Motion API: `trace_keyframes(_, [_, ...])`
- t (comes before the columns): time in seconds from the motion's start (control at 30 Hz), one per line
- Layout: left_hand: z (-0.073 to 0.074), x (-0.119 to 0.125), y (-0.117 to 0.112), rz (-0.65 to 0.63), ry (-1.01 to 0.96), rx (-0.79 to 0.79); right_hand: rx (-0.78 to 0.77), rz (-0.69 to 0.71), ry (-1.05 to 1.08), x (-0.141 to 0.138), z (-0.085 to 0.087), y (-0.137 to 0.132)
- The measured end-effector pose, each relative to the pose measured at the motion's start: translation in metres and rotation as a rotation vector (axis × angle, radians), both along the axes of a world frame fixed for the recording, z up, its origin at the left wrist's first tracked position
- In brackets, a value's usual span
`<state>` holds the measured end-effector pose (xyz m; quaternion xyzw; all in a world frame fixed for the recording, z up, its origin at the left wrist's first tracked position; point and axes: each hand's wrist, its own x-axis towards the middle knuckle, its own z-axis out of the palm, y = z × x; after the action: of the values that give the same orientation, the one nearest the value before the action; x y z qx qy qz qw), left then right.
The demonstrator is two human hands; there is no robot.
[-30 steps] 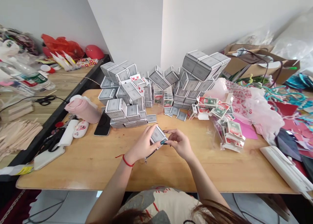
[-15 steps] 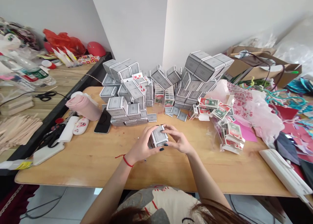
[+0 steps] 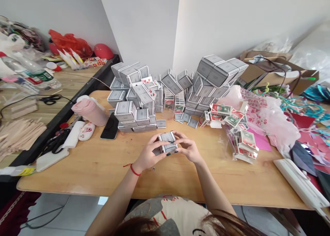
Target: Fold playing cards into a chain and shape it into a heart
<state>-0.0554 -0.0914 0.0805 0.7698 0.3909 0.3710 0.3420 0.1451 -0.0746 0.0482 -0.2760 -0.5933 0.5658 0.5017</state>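
Between my two hands is a small box folded from playing cards (image 3: 167,137), with grey patterned backs outward. My left hand (image 3: 151,151) wraps its left side, thumb along the near edge. From the right, my right hand (image 3: 188,149) grips it, fingers on the top and near side. The fingers partly cover the box, so its lower part is hidden. Beyond my hands, to the left, stands a stack of similar card boxes (image 3: 125,111). A few loose playing cards (image 3: 186,118) lie face down past the hands.
A taller pile of card boxes (image 3: 216,71) stands at the back right. Opened card packs (image 3: 246,141) and a pink plastic bag (image 3: 273,115) lie to the right. A phone (image 3: 110,126), a pink cup (image 3: 90,112) and a white mouse (image 3: 86,131) sit on the left.
The fingers of my right hand have shifted across the top of the card box, and more of its far part shows. The whole view has moved slightly.
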Motion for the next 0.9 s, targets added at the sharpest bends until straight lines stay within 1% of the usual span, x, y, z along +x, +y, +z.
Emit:
trace_keyframes(0.1, [0.003, -0.002, 0.003, -0.016, 0.011, -0.011, 0.010, -0.035, -0.015, -0.001, -0.002, 0.000])
trace_keyframes(0.23, [0.005, -0.004, 0.007, -0.094, 0.005, -0.031, 0.018, -0.043, -0.028, -0.001, -0.002, 0.000])
trace_keyframes(0.3, [0.006, -0.004, 0.009, -0.106, 0.001, -0.033, 0.024, -0.050, -0.040, 0.000, -0.003, 0.000])
trace_keyframes(0.4, [0.005, -0.005, 0.010, -0.088, 0.006, -0.045, 0.027, -0.097, -0.049, -0.002, -0.007, -0.001])
trace_keyframes(0.5, [0.004, -0.007, 0.009, -0.057, 0.024, -0.060, 0.012, -0.203, -0.018, -0.008, -0.011, -0.007])
trace_keyframes(0.6, [0.001, -0.008, 0.008, -0.013, 0.033, -0.049, 0.030, -0.292, -0.094, -0.016, -0.011, -0.019])
trace_keyframes(0.73, [-0.002, -0.008, 0.007, -0.003, 0.022, -0.030, 0.081, -0.291, -0.167, -0.020, -0.010, -0.032])
trace_keyframes(0.9, [-0.001, -0.009, 0.009, -0.036, 0.000, -0.013, 0.036, -0.279, -0.130, -0.016, -0.012, -0.031])
